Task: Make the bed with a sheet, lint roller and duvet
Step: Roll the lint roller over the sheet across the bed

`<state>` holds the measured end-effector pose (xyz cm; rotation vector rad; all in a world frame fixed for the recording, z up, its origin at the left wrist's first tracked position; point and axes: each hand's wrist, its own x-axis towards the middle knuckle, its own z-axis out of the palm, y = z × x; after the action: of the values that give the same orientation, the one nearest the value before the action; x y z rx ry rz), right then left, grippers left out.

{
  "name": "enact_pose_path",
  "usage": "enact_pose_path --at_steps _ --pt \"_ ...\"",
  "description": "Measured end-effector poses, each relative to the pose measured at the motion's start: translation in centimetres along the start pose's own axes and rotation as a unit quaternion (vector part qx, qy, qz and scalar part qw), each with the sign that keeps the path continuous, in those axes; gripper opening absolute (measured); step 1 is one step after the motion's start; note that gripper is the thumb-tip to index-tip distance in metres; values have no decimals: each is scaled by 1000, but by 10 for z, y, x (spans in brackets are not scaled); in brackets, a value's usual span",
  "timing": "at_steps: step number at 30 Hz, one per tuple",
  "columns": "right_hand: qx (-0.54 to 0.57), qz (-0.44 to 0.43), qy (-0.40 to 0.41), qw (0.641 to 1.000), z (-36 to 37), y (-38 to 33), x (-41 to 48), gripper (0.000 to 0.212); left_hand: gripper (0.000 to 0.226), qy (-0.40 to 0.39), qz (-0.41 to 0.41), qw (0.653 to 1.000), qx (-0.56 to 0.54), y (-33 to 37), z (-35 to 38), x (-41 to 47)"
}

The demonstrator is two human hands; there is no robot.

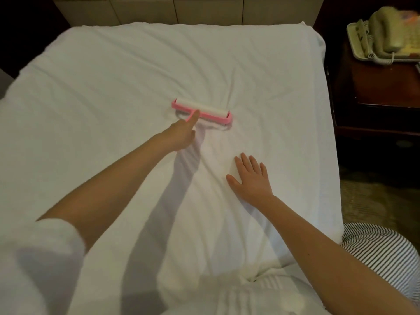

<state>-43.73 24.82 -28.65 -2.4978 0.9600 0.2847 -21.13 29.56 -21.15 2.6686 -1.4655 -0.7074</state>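
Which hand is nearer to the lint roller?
Left. The left hand holds the lint roller by its handle; the right hand lies flat on the sheet, apart from it.

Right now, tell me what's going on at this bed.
A person is lint-rolling the bed. Their left hand grips the handle of a pink plastic lint roller with a white roll, which sits mid-bed on the creased white bed sheet. Their right hand lies flat on the sheet, fingers spread, nearer the person.
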Motion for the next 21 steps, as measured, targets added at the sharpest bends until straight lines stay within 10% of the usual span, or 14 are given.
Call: enact_pose_path --at_steps 12,21 --pt "-26 -61 14 998 19 14 -37 79 67 -106 -78 990 43 -28 45 -213" --pt "-18 -39 34 999 39 6 -57 92 63 28 -21 998 -49 -4 40 -93"
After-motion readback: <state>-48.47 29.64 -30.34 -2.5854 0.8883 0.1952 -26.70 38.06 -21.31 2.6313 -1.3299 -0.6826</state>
